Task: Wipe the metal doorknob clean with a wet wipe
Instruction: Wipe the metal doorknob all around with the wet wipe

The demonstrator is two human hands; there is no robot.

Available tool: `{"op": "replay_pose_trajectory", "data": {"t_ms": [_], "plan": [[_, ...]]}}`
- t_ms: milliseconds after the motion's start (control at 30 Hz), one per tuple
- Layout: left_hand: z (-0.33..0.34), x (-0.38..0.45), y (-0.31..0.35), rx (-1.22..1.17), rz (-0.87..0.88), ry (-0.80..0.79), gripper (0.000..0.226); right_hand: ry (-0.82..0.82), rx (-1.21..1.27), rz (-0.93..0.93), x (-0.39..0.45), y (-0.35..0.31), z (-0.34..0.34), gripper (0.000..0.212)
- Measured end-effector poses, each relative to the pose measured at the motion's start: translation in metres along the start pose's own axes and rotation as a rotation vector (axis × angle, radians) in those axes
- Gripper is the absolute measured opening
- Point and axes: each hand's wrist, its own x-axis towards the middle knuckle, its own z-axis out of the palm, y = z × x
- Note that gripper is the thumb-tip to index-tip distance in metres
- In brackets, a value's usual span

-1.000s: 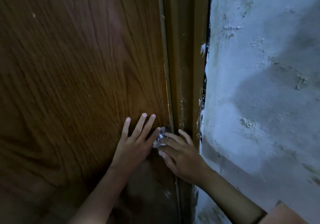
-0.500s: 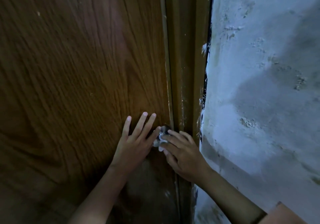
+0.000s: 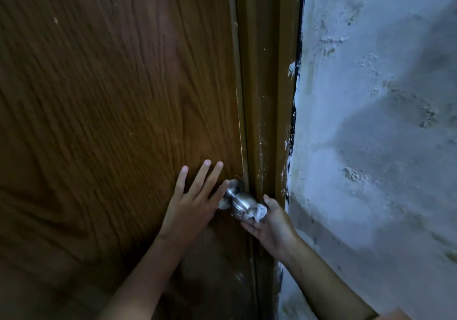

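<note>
A round metal doorknob (image 3: 241,202) sticks out of a brown wood-grain door (image 3: 111,109) near its right edge. My left hand (image 3: 191,202) lies flat on the door just left of the knob, fingers spread, forefinger touching the knob's base plate. My right hand (image 3: 270,223) cups the knob from below and to the right, palm up. It presses a crumpled white wet wipe (image 3: 259,212) against the knob's front face. The top of the knob is bare and shiny.
The brown door frame (image 3: 265,97) runs vertically just right of the knob. A rough whitish plaster wall (image 3: 371,121) fills the right side, close to my right forearm. The light is dim.
My right hand has dropped from over the knob to under it and turned palm up, uncovering the knob's top. The wipe has moved to the knob's front. My left hand has stayed put.
</note>
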Motion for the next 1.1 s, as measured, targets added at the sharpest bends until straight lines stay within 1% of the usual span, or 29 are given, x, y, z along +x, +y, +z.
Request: {"op": "replay_pose_trajectory", "data": {"t_ms": [133, 200, 233, 333, 367, 433, 533, 600, 700, 767, 800, 867, 933, 1067, 1100], "plan": [[-0.001, 0.0, 0.001, -0.013, 0.001, -0.016, 0.068, 0.09, -0.336, -0.258, 0.0, -0.008, 0.008, 0.027], [-0.001, 0.0, 0.001, -0.016, 0.006, -0.014, 0.066, 0.106, -0.463, -0.362, -0.002, -0.009, 0.009, 0.025], [-0.001, 0.0, 0.001, -0.018, 0.006, -0.013, 0.066, 0.099, -0.467, -0.372, -0.002, -0.008, 0.008, 0.025], [0.0, 0.0, 0.0, -0.011, 0.006, -0.022, 0.069, 0.017, -0.232, -0.226, -0.005, -0.003, 0.005, 0.027], [0.0, 0.0, 0.0, -0.009, 0.007, -0.025, 0.07, -0.004, -0.204, -0.219, -0.007, 0.0, 0.003, 0.027], [0.0, 0.0, 0.0, -0.01, 0.007, -0.018, 0.068, 0.01, -0.346, -0.316, -0.009, 0.008, -0.001, 0.028], [-0.001, 0.0, 0.0, -0.011, 0.006, -0.009, 0.064, 0.043, -0.565, -0.565, -0.012, 0.015, -0.004, 0.032], [-0.001, 0.0, -0.001, -0.001, 0.009, -0.007, 0.064, 0.049, -0.662, -0.65, -0.009, 0.017, -0.008, 0.032], [-0.002, 0.0, 0.0, 0.001, 0.011, -0.015, 0.065, 0.039, -0.672, -0.605, -0.005, 0.022, -0.016, 0.033], [-0.003, 0.0, -0.001, 0.002, 0.012, -0.023, 0.066, 0.087, -0.697, -0.6, -0.004, 0.031, -0.019, 0.032], [-0.003, 0.0, -0.001, 0.003, 0.012, -0.023, 0.065, 0.125, -0.706, -0.632, -0.005, 0.034, -0.019, 0.032], [-0.004, 0.0, -0.001, 0.01, 0.015, -0.024, 0.065, 0.187, -0.726, -0.753, -0.007, 0.035, -0.016, 0.032], [-0.004, 0.0, -0.002, 0.01, 0.019, -0.019, 0.066, 0.207, -0.767, -0.851, -0.008, 0.034, -0.013, 0.031], [-0.002, 0.0, -0.001, -0.002, 0.013, -0.003, 0.069, 0.305, -0.776, -0.843, -0.005, 0.037, -0.012, 0.029], [-0.001, 0.0, -0.001, -0.005, 0.01, -0.001, 0.069, 0.307, -0.759, -0.827, -0.005, 0.038, -0.014, 0.028]]}}
